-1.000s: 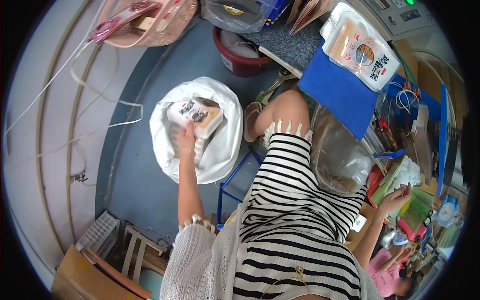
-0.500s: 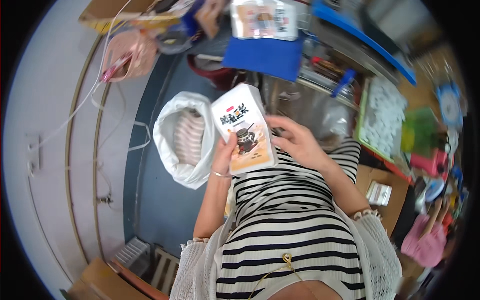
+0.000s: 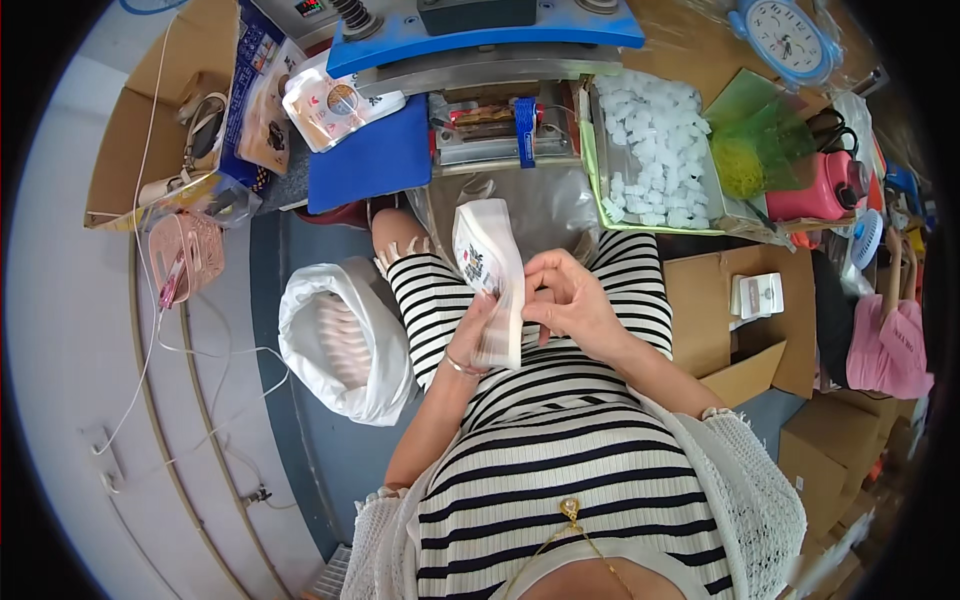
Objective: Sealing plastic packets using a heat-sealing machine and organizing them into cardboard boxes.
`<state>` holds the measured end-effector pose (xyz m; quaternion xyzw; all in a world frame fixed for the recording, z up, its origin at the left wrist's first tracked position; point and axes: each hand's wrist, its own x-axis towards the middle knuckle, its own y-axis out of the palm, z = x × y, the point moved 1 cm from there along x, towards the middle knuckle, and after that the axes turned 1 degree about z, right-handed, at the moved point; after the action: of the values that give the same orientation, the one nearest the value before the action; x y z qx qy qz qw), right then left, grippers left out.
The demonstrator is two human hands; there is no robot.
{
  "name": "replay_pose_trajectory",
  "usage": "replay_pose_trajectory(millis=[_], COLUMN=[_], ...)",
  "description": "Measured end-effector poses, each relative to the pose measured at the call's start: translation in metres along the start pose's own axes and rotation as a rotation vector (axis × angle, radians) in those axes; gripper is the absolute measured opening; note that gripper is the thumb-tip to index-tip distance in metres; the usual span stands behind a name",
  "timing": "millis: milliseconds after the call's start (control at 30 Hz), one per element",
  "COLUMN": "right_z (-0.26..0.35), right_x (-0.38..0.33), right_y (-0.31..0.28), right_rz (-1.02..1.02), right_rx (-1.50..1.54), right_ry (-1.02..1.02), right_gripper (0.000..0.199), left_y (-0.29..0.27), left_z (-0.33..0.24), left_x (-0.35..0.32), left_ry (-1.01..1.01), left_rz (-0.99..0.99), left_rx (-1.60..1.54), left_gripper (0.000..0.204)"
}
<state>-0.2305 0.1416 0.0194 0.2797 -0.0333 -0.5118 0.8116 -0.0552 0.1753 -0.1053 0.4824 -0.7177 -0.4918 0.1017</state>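
Note:
A thick stack of flat printed pouches (image 3: 478,250), white with dark lettering, stands on edge above my lap, its many layers bowed and slightly fanned. My left hand (image 3: 472,335) is closed round the lower left side of the stack, thumb on the printed face. At the stack's right edge, my right hand (image 3: 572,305) has its fingers bent in, the tips touching the layered edges. Whether a single layer is pinched there is too small to tell. To the left on the floor stands an open white plastic bag (image 3: 375,375) holding pale pinkish striped pouches (image 3: 342,340).
Ahead is a machine with a blue bar (image 3: 490,42). Printed pouches (image 3: 335,105) lie by a blue pad (image 3: 370,160). On the right are a tray of small white pieces (image 3: 655,140), a pink bottle (image 3: 815,190), a clock (image 3: 785,40) and an open cardboard box (image 3: 700,310).
The view has swung, bringing the machine to the middle. The stack has turned from face-on to nearly edge-on and bends now. My right fingers have curled in at its edge.

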Motion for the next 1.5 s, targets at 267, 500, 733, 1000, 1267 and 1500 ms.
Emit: replay_pose_trajectory(millis=[267,500,733,1000,1267,1500], right_z=[0.007,0.113,0.221,0.211,0.004,-0.018], right_x=[-0.008,-0.023,-0.068,-0.057,0.011,0.025], right_y=[-0.024,-0.068,-0.114,-0.087,-0.012,0.001], right_rz=[0.272,-0.804,-1.391,-1.048,0.067,0.003], right_rx=[-0.264,-1.487,-1.855,-1.76,-0.428,-0.401], right_ry=[0.066,-1.067,-0.704,-0.63,-0.076,0.017], right_gripper=[0.014,0.017,0.008,0.015,0.031,0.031], left_y=[-0.007,0.04,0.054,0.05,0.04,0.016], left_z=[-0.013,-0.03,-0.049,-0.037,-0.029,-0.018], left_x=[0.002,-0.008,0.01,-0.008,-0.03,-0.042], left_ry=[0.073,-0.011,-0.034,0.259,0.38,0.511], left_rz=[-0.018,0.164,0.211,-0.236,-0.295,-0.467], left_rx=[0.211,0.367,0.405,0.327,0.222,0.196], left_gripper=[0.057,0.049,0.053,0.045,0.041,0.034])
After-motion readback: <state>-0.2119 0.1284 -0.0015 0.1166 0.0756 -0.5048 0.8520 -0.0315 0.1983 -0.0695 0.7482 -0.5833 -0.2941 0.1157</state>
